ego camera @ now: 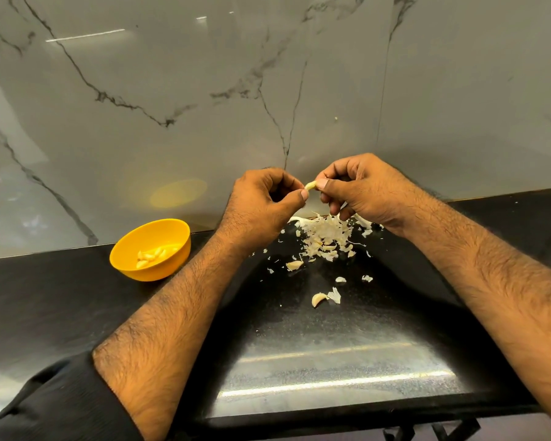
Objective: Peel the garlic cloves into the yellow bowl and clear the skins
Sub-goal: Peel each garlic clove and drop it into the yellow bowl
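A black countertop (61, 297) is seen running across the lower half of the view, from 9 o'clock to 3 o'clock. Its surface is speckled, and bright streaks of reflected light (331, 381) are carried on it toward 6 o'clock. Behind it, a grey marble wall (172, 74) is spread over the whole upper half, toward 12 o'clock; it is crossed by dark branching veins, and a faint yellow reflection (178, 193) is shown on it just left of centre. A black sleeve (45, 409) is found at 7 o'clock.
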Demonstrator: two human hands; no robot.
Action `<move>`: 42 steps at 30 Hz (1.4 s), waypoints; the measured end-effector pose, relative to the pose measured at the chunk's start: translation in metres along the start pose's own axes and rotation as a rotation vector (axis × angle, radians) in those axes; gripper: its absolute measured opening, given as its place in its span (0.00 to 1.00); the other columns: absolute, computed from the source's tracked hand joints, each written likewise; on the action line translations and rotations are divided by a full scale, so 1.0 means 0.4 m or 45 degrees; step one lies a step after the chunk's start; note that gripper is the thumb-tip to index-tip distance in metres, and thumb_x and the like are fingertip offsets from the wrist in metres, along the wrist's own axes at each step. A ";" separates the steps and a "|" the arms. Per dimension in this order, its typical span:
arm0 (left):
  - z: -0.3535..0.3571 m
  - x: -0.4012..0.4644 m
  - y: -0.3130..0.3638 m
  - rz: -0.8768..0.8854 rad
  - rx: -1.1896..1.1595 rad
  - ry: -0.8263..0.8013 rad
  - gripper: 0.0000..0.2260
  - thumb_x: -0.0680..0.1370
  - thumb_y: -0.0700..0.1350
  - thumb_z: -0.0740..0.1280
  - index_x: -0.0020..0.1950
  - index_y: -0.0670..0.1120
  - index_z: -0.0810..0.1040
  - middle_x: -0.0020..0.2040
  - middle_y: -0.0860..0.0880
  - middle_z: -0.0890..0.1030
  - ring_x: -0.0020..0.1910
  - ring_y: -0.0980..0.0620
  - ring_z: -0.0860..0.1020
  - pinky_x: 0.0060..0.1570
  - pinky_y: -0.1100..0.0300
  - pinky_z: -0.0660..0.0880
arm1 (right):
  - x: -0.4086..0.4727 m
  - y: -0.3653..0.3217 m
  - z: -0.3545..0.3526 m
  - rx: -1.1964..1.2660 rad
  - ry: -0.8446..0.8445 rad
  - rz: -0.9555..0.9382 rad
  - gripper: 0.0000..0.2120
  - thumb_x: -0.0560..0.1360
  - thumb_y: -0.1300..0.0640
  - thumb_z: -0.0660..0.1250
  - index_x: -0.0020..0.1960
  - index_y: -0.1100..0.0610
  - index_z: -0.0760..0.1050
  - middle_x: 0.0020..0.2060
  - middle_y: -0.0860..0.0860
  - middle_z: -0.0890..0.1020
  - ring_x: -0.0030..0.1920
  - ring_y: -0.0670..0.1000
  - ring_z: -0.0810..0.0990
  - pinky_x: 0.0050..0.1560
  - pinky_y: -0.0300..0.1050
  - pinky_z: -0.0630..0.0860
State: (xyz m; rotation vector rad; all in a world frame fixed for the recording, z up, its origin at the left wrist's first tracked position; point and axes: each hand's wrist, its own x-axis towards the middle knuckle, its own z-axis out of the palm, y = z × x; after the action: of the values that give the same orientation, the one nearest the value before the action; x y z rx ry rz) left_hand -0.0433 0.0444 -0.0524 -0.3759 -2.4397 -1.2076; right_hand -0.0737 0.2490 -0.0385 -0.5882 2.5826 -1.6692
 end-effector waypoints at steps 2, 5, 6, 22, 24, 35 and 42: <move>-0.001 0.000 0.002 -0.024 -0.005 -0.019 0.04 0.82 0.46 0.73 0.52 0.47 0.86 0.43 0.54 0.88 0.43 0.59 0.86 0.44 0.65 0.80 | 0.000 0.000 0.002 0.001 -0.017 -0.002 0.06 0.84 0.58 0.68 0.54 0.58 0.82 0.41 0.54 0.84 0.37 0.49 0.82 0.38 0.44 0.81; -0.001 0.000 0.004 -0.052 -0.012 -0.038 0.04 0.83 0.45 0.72 0.53 0.47 0.86 0.42 0.53 0.88 0.41 0.61 0.85 0.43 0.67 0.80 | -0.003 -0.003 0.005 -0.021 -0.043 -0.009 0.06 0.84 0.58 0.66 0.54 0.58 0.82 0.41 0.54 0.83 0.36 0.48 0.82 0.37 0.43 0.81; 0.000 0.000 0.005 -0.067 -0.030 -0.045 0.04 0.83 0.45 0.72 0.53 0.46 0.86 0.42 0.52 0.88 0.41 0.61 0.85 0.41 0.68 0.79 | -0.004 -0.005 0.006 -0.027 -0.053 -0.010 0.06 0.85 0.58 0.66 0.54 0.58 0.81 0.41 0.54 0.83 0.36 0.48 0.82 0.37 0.43 0.81; -0.014 0.001 0.002 -0.223 -0.564 -0.144 0.07 0.84 0.36 0.68 0.56 0.32 0.83 0.40 0.44 0.85 0.37 0.51 0.82 0.36 0.62 0.78 | -0.003 -0.005 0.005 -0.270 -0.018 -0.010 0.03 0.81 0.56 0.71 0.50 0.55 0.82 0.38 0.51 0.84 0.35 0.46 0.82 0.43 0.48 0.85; -0.013 0.002 0.000 -0.233 -0.552 -0.136 0.07 0.83 0.37 0.69 0.55 0.33 0.83 0.39 0.44 0.85 0.37 0.51 0.82 0.35 0.62 0.77 | -0.004 -0.009 -0.003 -0.355 -0.006 0.020 0.03 0.77 0.59 0.76 0.48 0.56 0.82 0.39 0.51 0.85 0.36 0.47 0.84 0.44 0.48 0.86; -0.007 0.000 0.004 -0.148 -0.141 -0.011 0.04 0.81 0.40 0.73 0.48 0.42 0.85 0.37 0.47 0.86 0.32 0.61 0.82 0.33 0.70 0.75 | -0.025 -0.030 -0.001 -0.088 -0.055 -0.137 0.14 0.75 0.47 0.76 0.56 0.54 0.84 0.44 0.52 0.88 0.42 0.50 0.88 0.45 0.49 0.87; -0.003 -0.005 0.013 -0.141 -0.237 -0.009 0.04 0.81 0.39 0.72 0.49 0.39 0.84 0.37 0.46 0.85 0.32 0.59 0.81 0.34 0.68 0.76 | -0.017 -0.014 0.012 0.133 -0.003 -0.165 0.07 0.79 0.58 0.75 0.54 0.61 0.85 0.41 0.56 0.88 0.43 0.56 0.89 0.46 0.52 0.87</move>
State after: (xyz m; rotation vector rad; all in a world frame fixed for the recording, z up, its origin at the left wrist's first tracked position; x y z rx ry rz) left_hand -0.0392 0.0461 -0.0490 -0.3002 -2.3887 -1.4887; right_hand -0.0646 0.2450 -0.0370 -0.7659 2.4856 -1.8263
